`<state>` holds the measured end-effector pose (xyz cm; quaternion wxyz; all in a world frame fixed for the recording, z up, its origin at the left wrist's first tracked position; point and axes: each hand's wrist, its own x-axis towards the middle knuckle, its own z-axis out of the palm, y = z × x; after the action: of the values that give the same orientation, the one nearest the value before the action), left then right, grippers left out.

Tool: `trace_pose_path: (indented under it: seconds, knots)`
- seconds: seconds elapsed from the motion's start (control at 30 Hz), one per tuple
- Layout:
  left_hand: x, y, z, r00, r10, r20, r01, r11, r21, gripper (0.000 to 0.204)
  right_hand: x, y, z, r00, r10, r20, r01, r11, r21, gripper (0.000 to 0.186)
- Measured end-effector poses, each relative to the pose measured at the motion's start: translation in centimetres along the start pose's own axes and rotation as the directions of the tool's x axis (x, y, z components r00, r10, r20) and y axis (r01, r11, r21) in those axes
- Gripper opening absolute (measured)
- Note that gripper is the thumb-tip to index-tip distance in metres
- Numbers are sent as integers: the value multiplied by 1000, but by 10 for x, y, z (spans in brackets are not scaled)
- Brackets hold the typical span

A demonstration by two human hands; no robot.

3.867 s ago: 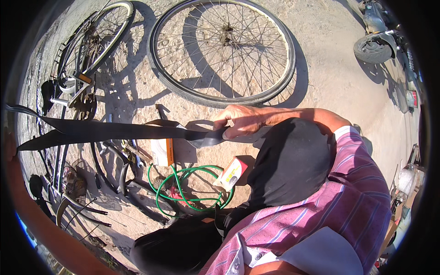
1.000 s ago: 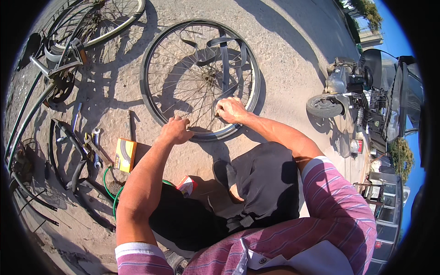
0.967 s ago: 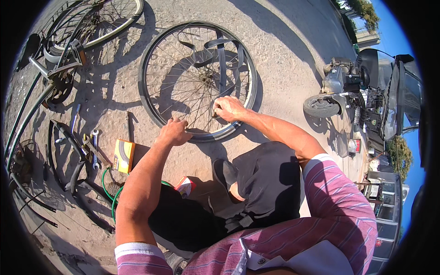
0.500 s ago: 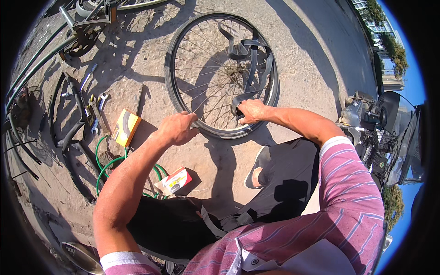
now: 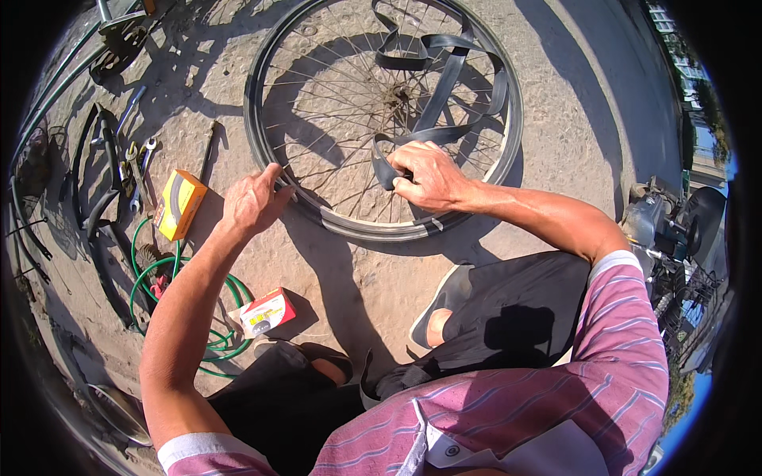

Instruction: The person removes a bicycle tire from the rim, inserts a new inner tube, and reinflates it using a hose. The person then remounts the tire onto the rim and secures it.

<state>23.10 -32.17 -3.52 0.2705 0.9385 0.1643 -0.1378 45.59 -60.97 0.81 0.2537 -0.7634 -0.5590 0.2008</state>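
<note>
A bicycle wheel (image 5: 255, 103) with a dark tyre and thin spokes is in front of me, above the dusty ground. My left hand (image 5: 255, 198) is closed round the tyre at the wheel's near left edge. Over the spokes on the right lies a flat black inner tube (image 5: 439, 94) in loose folds. My right hand (image 5: 429, 176) pinches the near end of this tube, just inside the rim. The fingers of the right hand partly hide the bit of tube they hold.
A yellow box (image 5: 181, 205), a red and white box (image 5: 266, 313) and a coiled green hose lie at left. Beyond them are wrenches (image 5: 147, 159) and a thin dark rod-like tool (image 5: 209, 151). Bicycle parts crowd the far left; a motorbike (image 5: 659, 218) stands at right.
The wheel appears larger and nearer, with its near left edge shifted left along with my left hand. The right hand has pulled the tube's end slightly left, away from the rim.
</note>
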Motion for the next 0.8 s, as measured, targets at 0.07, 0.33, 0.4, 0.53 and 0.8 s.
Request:
trace_pose_path:
  seconds: [0.07, 0.33, 0.4, 0.53, 0.8]
  knots:
    - [9, -14, -6, 998, -60, -23, 60, 998, 21, 44, 31, -30, -35, 950, 304, 66, -307, 888, 341, 20]
    - [60, -5, -24, 977, -145, -155, 150, 988, 19, 70, 161, -79, -238, 930, 142, -339, 301, 235, 924, 43]
    - [60, -9, -22, 967, -182, -181, 181, 983, -19, 74, 170, -120, -271, 861, 52, -506, 470, 299, 831, 47]
    - [65, -20, -9, 942, -230, -244, 213, 973, -93, 73, 135, -183, -264, 856, -196, -479, 515, 238, 823, 44]
    - [73, -24, -94, 920, -121, -374, -30, 927, -374, 36, 120, -141, -175, 973, 14, 231, -72, 967, 246, 29]
